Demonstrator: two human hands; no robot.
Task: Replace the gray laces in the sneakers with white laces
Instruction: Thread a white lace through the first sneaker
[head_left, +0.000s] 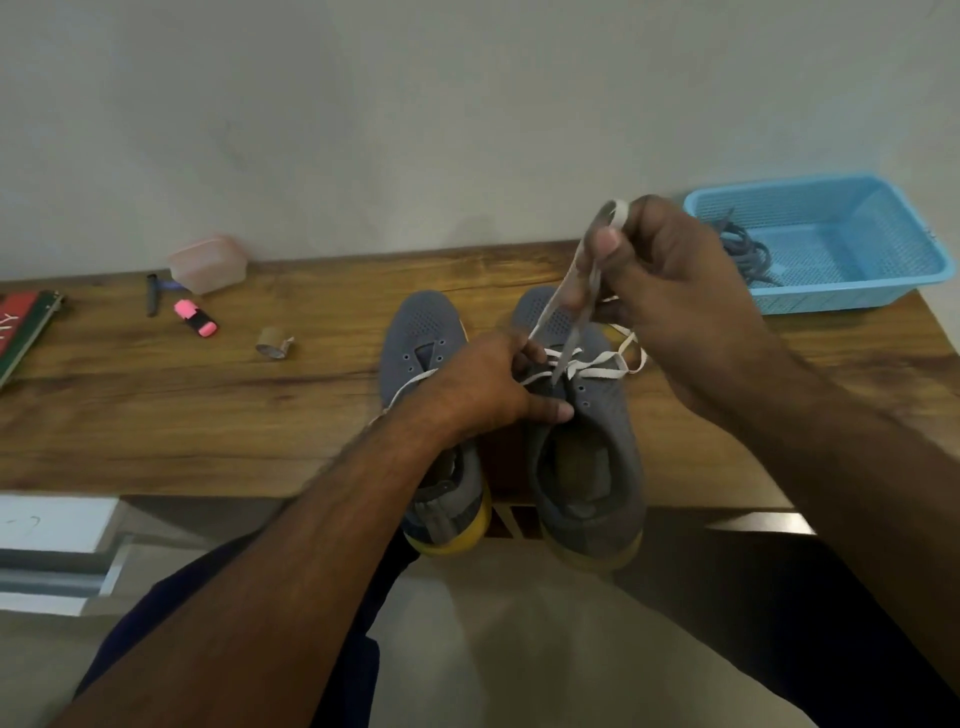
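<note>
Two gray sneakers sit side by side on the wooden counter (208, 415). The left hand (488, 384) grips the right sneaker (587, 441) at its eyelets; the right hand (670, 270) pinches a raised loop of white lace (566, 291). Gray laces (748, 249) (a loose tangle) lie in the blue basket (852, 296), far right.

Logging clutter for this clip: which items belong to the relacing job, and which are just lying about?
Job: right sneaker, left sneaker, white lace, gray laces in blue basket, left hand, right hand.

Lying about: pink highlighter, plastic container, tape roll, book.
</note>
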